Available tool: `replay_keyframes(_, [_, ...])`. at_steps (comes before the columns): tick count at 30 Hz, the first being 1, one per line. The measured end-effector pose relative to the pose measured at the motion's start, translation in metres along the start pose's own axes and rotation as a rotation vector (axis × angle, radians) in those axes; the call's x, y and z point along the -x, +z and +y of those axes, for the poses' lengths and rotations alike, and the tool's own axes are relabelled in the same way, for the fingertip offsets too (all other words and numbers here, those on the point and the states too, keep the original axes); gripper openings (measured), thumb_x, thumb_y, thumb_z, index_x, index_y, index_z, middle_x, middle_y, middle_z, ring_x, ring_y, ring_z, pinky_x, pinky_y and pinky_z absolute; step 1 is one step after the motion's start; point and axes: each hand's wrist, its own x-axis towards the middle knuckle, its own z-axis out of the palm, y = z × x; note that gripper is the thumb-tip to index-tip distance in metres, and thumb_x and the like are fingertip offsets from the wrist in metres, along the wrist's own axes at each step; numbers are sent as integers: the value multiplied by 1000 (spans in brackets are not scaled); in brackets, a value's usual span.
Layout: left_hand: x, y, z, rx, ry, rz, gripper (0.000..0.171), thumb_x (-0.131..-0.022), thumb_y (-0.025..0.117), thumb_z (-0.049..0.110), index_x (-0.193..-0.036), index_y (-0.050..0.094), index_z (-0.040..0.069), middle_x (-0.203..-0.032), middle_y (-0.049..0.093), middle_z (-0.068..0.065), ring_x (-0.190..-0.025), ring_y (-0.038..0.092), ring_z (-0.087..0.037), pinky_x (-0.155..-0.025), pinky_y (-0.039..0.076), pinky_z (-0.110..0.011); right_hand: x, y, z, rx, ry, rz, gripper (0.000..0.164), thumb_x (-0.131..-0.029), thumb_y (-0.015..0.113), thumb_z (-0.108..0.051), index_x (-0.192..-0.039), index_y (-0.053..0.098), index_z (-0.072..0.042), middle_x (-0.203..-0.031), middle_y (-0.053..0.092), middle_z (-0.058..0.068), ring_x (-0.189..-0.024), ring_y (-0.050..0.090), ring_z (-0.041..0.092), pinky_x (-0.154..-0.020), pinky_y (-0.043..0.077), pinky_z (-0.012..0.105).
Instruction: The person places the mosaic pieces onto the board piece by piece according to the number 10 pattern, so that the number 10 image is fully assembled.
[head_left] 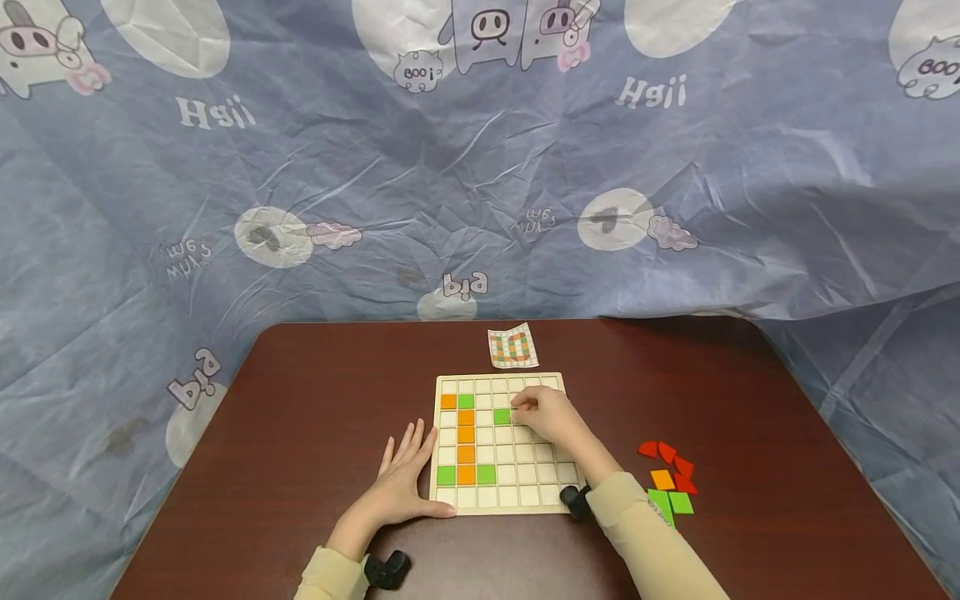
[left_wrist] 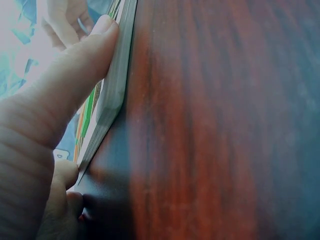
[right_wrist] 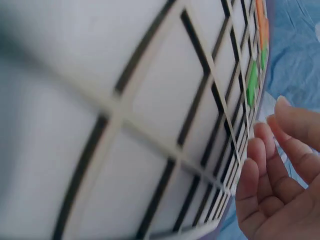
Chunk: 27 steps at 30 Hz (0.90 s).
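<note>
A pale grid board (head_left: 508,497) lies on the table, with orange tiles (head_left: 466,434) down one column and green tiles (head_left: 446,475) among them. My left hand (head_left: 397,490) spreads along the board's left side, thumb at the near left corner; in the left wrist view that thumb (left_wrist: 82,70) rests against the board's edge (left_wrist: 114,82). Over the board's upper right area is my right hand (head_left: 551,417), fingertips right beside a lone green tile (head_left: 502,417). In the right wrist view its fingers (right_wrist: 272,172) are loosely bent, and no tile shows between them.
To the right of the board lie several red pieces (head_left: 683,467), an orange square (head_left: 663,480) and green squares (head_left: 681,502), partly behind the right sleeve. A patterned paper card (head_left: 513,347) lies beyond the board. A printed cloth (head_left: 465,167) hangs behind the table (head_left: 337,375).
</note>
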Motion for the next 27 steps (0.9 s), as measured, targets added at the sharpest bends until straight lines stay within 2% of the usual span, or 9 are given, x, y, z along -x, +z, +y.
replay_keyframes(6, [1, 0, -1, 0, 13, 5, 125, -67, 85, 57, -158, 15, 7, -165, 1, -20, -154, -1, -37, -119, -6, -61, 12, -22, 14, -89, 37, -9, 20, -92, 68, -16, -109, 73, -7, -94, 70, 3, -81, 63, 13, -72, 52, 29])
replay_keyframes(11, [0, 0, -1, -3, 9, 0, 126, -67, 85, 57, -159, 14, 8, -165, 0, -19, -154, -2, -36, -119, -7, -61, 23, -36, 25, -102, 42, -12, 22, -92, 68, -17, -111, 72, -5, -98, 71, 5, -85, 65, 15, -74, 53, 29])
replay_keyframes(19, [-1, -1, -2, -2, 6, 2, 126, -66, 84, 58, -159, 15, 8, -165, 0, -19, -154, -3, -36, -119, -6, -61, 44, -53, 39, -79, -10, -8, 24, -92, 69, -16, -112, 71, -3, -97, 72, 5, -84, 64, 14, -74, 54, 26])
replay_keyframes(27, [0, 0, -4, 17, 27, 12, 126, -66, 85, 57, -159, 14, 8, -165, 1, -19, -153, -2, -37, -119, -7, -61, 69, -68, 53, -48, 31, -25, 24, -92, 69, -20, -113, 71, -8, -97, 70, 2, -86, 63, 14, -75, 53, 27])
